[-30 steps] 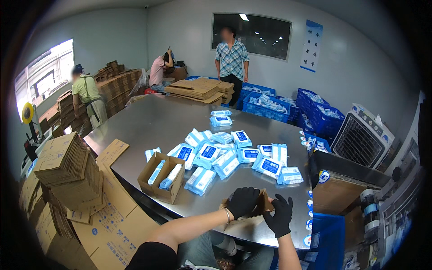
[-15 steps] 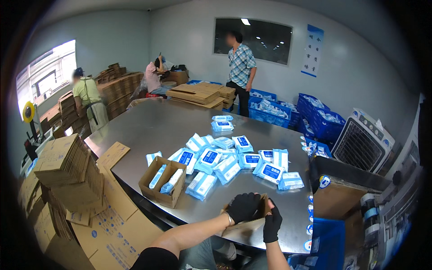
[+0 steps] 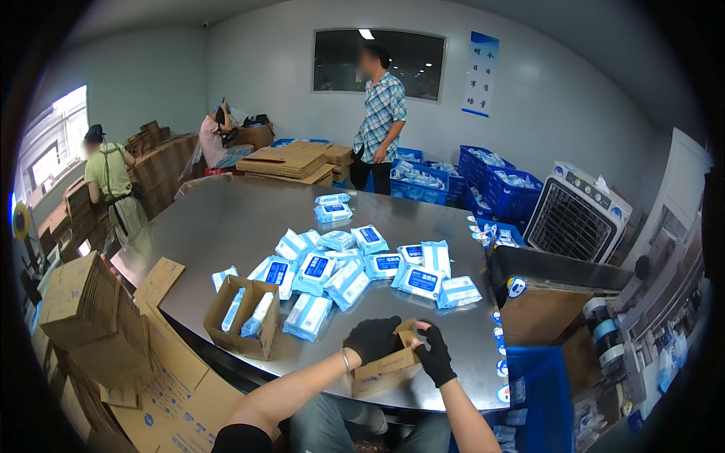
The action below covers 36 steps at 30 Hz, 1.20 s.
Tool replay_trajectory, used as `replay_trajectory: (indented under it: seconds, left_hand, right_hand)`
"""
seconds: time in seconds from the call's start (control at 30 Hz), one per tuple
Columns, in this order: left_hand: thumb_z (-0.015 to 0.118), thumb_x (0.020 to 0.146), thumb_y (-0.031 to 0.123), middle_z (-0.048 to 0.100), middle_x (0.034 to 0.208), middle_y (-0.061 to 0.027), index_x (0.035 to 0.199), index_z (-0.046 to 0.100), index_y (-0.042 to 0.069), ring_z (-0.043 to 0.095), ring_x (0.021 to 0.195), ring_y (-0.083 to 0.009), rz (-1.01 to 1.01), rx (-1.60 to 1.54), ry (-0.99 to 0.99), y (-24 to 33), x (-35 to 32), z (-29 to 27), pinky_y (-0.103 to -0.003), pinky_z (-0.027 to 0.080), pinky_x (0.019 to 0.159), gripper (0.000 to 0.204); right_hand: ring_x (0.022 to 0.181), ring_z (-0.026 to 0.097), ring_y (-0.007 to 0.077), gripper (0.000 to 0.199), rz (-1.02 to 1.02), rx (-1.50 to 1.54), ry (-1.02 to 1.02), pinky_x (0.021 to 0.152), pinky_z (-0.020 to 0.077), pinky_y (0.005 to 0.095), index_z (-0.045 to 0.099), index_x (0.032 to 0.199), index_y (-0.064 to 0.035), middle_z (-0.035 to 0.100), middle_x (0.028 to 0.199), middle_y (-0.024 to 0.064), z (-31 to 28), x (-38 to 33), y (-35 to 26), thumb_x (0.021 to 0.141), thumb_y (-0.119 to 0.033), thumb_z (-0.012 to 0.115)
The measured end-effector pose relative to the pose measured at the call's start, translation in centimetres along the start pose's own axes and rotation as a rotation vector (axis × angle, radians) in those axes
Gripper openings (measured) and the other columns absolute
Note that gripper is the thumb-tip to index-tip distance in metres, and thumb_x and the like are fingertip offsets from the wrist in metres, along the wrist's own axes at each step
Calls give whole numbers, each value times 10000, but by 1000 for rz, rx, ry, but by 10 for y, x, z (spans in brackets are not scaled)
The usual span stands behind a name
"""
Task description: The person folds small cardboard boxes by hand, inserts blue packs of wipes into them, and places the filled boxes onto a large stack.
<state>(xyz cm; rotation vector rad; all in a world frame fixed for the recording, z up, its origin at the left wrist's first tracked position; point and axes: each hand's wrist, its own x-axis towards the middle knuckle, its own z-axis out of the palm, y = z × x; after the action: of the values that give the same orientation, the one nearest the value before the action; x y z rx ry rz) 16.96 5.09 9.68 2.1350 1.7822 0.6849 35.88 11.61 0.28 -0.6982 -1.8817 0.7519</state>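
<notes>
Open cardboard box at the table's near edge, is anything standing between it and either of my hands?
Nothing visible: the left hand and right hand are both right at the open cardboard box. The loose blue-and-white packs lie farther in on the table, not between hands and box.
</notes>
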Motion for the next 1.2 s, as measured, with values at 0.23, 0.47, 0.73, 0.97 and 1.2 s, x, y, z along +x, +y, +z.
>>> replay_trajectory:
  seconds: [0.23,0.47,0.73,0.97,1.2]
  left_hand:
    - [645,804,398,478,1260,-297,1337,355,-111,525,1101,-429,130,58,7,6,-26,14,-464,455,886,793]
    - [703,740,458,360,1350,-337,1335,327,-101,455,1139,-472,51,544,52,35,-55,51,-475,414,927,899]
    - [711,722,508,366,1398,-302,1387,413,99,567,1007,-402,183,193,-55,-8,-60,23,-459,481,847,836]
    - [671,726,552,633,1017,-162,980,708,161,574,906,-349,268,303,30,-12,-52,40,-461,458,778,468]
    - [727,809,304,413,1377,-176,1461,249,117,481,1216,-359,83,-922,-147,-94,-30,67,-454,439,998,830]
  right_hand:
    - [885,628,194,218,340,74,84,801,485,302,600,1064,-18,649,933,100,22,-7,4,898,-154,558]
    - [887,651,330,208,402,-141,187,773,504,387,625,996,-73,674,946,144,35,6,-33,901,-235,536]
    - [1231,460,313,841,664,298,356,1023,376,376,284,1414,27,442,1326,203,82,-72,-24,765,-291,714]
    - [1145,514,296,951,614,153,81,995,402,389,390,1278,49,517,1237,213,104,-47,47,639,-506,825]
    - [1262,435,352,944,647,357,25,1056,344,372,179,1461,33,424,1358,264,63,-26,0,749,-298,702]
